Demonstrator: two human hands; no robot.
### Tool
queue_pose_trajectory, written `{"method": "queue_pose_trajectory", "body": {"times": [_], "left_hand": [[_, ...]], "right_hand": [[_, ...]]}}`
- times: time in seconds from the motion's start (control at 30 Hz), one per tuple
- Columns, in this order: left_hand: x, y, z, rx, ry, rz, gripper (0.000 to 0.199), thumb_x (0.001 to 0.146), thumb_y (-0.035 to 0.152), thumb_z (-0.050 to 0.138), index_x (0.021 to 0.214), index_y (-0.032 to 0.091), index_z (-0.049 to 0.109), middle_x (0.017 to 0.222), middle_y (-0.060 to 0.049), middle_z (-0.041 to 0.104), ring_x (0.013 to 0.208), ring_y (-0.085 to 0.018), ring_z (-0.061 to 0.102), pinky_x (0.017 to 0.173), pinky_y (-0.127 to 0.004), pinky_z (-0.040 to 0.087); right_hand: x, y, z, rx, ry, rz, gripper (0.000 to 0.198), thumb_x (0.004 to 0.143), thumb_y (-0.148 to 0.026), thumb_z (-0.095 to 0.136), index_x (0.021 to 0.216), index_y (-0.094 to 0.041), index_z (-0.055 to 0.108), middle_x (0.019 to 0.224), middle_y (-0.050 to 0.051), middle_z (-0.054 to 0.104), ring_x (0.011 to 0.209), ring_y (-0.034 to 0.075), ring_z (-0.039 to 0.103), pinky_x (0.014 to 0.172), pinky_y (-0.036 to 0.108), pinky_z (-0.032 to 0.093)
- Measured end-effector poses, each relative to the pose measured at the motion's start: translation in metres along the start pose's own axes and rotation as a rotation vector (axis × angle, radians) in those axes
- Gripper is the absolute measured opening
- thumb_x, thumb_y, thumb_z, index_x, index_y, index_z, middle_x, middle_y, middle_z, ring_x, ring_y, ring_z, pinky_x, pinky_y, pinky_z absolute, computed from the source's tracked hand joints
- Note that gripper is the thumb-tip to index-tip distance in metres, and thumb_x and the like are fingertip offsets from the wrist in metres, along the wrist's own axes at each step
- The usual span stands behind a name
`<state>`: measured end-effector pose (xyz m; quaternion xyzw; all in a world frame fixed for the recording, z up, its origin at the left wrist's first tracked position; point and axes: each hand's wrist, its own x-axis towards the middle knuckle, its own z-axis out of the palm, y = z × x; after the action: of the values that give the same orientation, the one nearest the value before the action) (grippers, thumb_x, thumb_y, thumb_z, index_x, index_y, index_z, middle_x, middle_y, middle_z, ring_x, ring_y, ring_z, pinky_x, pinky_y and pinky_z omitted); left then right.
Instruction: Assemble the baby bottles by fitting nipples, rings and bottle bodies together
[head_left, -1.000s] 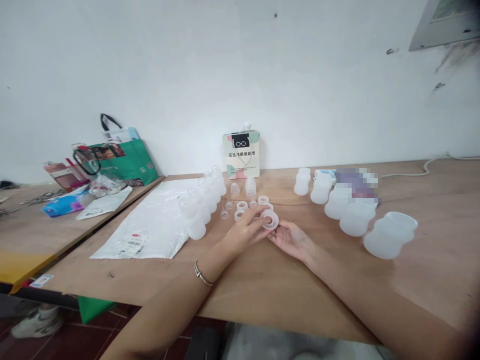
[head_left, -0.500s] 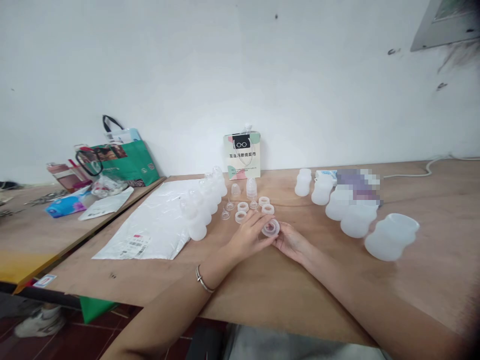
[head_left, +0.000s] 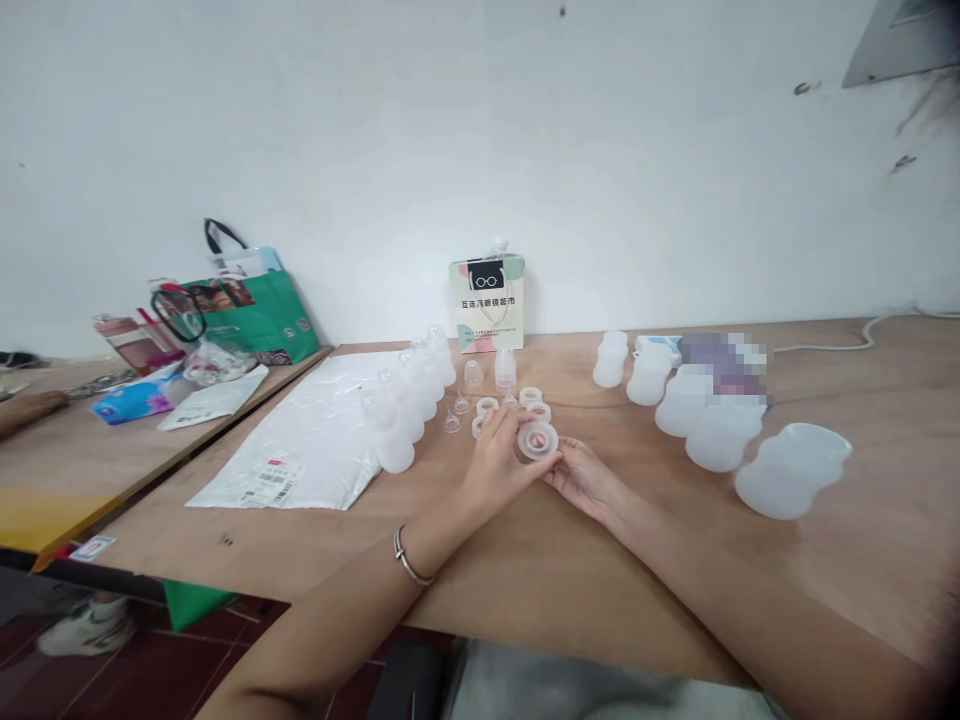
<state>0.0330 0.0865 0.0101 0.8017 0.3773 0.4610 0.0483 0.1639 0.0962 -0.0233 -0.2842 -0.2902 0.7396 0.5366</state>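
My left hand (head_left: 496,452) grips a translucent white baby bottle collar ring (head_left: 538,440) by its left and lower edge, its open face toward me. From the lower right, my right hand (head_left: 589,480) pinches at the same ring; some of its fingertips are hidden. A paler part shows inside the ring, perhaps a nipple. Beyond the hands lie several more collar rings (head_left: 531,396), partly covered by my left fingers. Clear bottle nipples (head_left: 452,421) stand to their left. A clear dome cap (head_left: 473,374) and a capped piece (head_left: 505,368) stand farther back.
Capped bottles (head_left: 395,450) line up on the left beside a white plastic mailer (head_left: 300,440). Open frosted bottles (head_left: 787,475) form a row on the right. A paper bag (head_left: 487,305) stands by the wall. Another person's hand (head_left: 34,408) rests on the left table.
The ring has tilted to face me more, and both hands have shifted slightly. Another person's hand has appeared at the far left. The camera view has moved a little.
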Motion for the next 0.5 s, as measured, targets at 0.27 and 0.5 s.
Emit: {"method": "queue_pose_trajectory", "body": {"times": [0.27,0.5], "left_hand": [[-0.0024,-0.0040,-0.0001,0.010,-0.029,0.075,0.028,0.068,0.033,0.066,0.087,0.019,0.051,0.084,-0.003,0.058,0.082,-0.018,0.053,0.071,-0.032,0.044],[0.0022,-0.0065,-0.0009,0.019,0.029,-0.019,0.029,0.066,0.033,0.067,0.085,0.019,0.048,0.084,-0.003,0.056,0.083,-0.019,0.053,0.071,-0.033,0.044]], "right_hand": [[-0.0013,0.0003,0.0009,-0.040,0.022,-0.004,0.009,0.061,-0.006,0.064,0.060,-0.015,0.062,0.055,-0.001,0.061,0.051,0.008,0.052,0.052,0.018,0.044],[-0.0037,0.0016,0.0006,-0.018,0.042,0.005,0.006,0.063,-0.011,0.065,0.061,-0.014,0.061,0.057,0.000,0.061,0.054,0.009,0.055,0.057,0.021,0.046]]}}
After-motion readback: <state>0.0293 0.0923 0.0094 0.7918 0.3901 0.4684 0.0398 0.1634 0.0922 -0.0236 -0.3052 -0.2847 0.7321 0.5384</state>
